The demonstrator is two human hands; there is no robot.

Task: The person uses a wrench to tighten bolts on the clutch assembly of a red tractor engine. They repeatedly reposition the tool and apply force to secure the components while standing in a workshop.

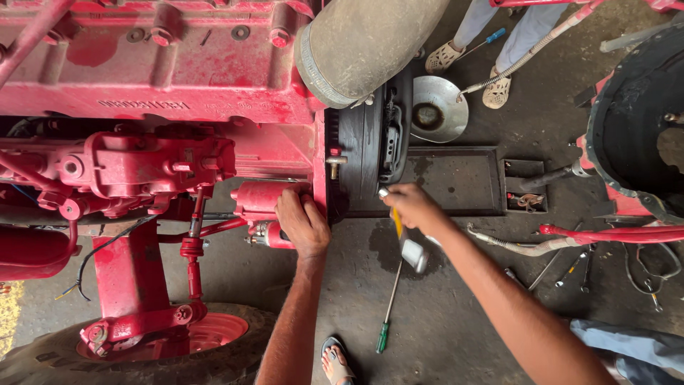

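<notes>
I look down on a red tractor engine [164, 64]. My left hand [303, 222] rests palm down on the red starter motor [260, 197] bolted beside the engine's rear plate. My right hand [412, 205] grips a tool with a yellow handle [397, 219], its tip held against the lower edge of the dark clutch and flywheel assembly [370, 150]. A brass bolt [333, 164] sticks out of the flywheel housing just above my left hand.
A green-handled screwdriver [389, 308] lies on the oily floor below my right hand. A metal bowl [436, 108], dark trays [456, 182], loose wrenches [570, 267], a red hose [613, 233] and the black bell housing [634, 114] sit right. Another person's sandalled feet [470, 68] stand above.
</notes>
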